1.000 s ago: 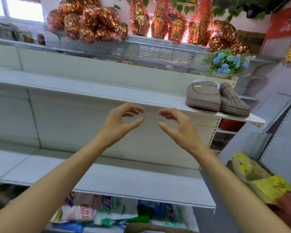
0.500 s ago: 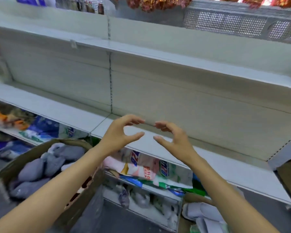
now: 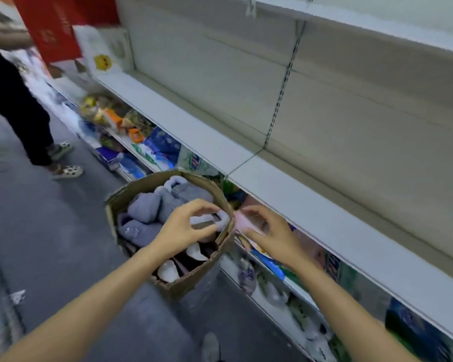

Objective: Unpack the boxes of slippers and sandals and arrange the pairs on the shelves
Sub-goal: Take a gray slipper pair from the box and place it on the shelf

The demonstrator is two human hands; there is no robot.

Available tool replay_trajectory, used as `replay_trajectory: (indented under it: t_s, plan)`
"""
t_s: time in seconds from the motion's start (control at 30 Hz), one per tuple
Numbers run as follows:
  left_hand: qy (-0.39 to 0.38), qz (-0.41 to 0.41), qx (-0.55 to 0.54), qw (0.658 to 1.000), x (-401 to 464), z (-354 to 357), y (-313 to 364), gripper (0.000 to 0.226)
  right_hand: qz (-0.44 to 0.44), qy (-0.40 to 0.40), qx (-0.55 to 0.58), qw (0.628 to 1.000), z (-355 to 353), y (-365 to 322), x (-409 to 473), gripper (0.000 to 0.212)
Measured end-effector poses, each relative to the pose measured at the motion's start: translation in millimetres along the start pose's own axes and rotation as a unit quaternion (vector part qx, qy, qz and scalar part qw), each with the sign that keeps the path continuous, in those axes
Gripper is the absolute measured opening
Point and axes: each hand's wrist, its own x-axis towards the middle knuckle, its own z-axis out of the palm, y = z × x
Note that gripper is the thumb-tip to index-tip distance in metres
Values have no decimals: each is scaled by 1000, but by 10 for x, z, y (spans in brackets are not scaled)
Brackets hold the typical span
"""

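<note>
A: Head view, one frame. Log the hands first.

B: Left hand [image 3: 186, 228] is over the cardboard box [image 3: 115, 202], fingers and thumb curved with a gap between them, nothing held. Right hand [image 3: 270, 231] is just outside the box's right wall, fingers loosely curled the same way, also holding nothing. Frame is soft with motion blur, so I cannot tell whether any fingertip touches the rim.

A: Where are the slippers relative to the left hand?

B: Grey slippers [image 3: 152, 207] are piled inside the box, directly under and to the left of the left hand. Closer to the wearer than that hand, below the wrist, pale soles show between darker shapes; too blurred to say what kind of footwear.

A: And the shelf?

B: Long white shelf [image 3: 311, 207] runs past the right hand on its far side, above the box rim. Beneath it, behind the right hand, is a lower shelf of packaged goods [image 3: 154, 150] in blue, orange and green wrappers.

A: Anything else in view?

B: Box stands on the grey floor [image 3: 50, 231]. Well away from both hands, top left, a second person [image 3: 19, 111] in dark trousers and patterned sandals stands beside a red board [image 3: 53, 27].
</note>
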Motion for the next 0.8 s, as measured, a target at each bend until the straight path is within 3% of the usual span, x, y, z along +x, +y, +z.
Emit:
replay_trajectory:
  t_s: [0.3,0.53,0.63,0.8]
  plan:
    - [17,-219,4,976,-376,106,-1128,32,34,-149,16,988,1042,745,761,48]
    - [78,-358,-42,930,-384,43,-1919,37,126,-190,-14,974,1597,1082,1143,55]
    - [115,-426,-67,895,-219,-145,-2287,44,184,-194,-12,964,1796,1133,1352,60]
    - [203,-469,-96,854,168,-551,-2776,45,197,-180,-44,963,2218,1152,1740,58]
